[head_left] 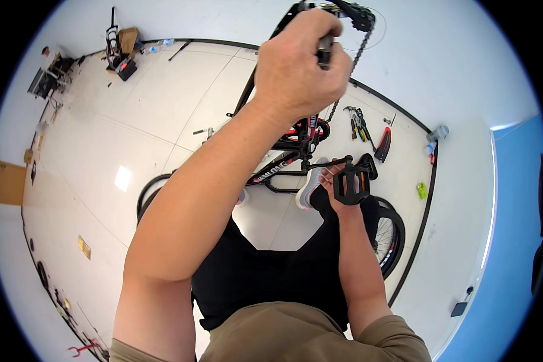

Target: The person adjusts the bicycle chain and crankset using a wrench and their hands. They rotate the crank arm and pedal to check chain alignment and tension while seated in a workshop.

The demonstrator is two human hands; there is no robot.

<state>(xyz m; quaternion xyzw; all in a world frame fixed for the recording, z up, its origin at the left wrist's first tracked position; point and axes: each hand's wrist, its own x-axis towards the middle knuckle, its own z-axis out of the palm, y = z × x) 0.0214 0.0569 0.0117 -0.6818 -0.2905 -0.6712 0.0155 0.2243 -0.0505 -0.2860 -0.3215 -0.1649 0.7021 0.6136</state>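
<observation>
High in front of me, my left hand (301,69) is closed around a short, dark cylindrical piece (324,51) with a metallic sheen; its kind does not show. Beside it are the rear derailleur (362,19) and the hanging chain (361,51) of a black and red bicycle frame (277,166). Lower down, a black pedal (351,186) on its crank arm covers part of my right hand (335,187). That hand has its palm up and its visible fingers stretched apart, close to the pedal; whether it touches the pedal I cannot tell.
Beyond the pedal, hand tools (360,125) and a red-black mudguard (383,145) lie on the tiled floor. A wheel (390,238) rests by my right leg. A bicycle fork (111,39) and cardboard box (128,41) stand far left. A person (55,60) is at the far wall.
</observation>
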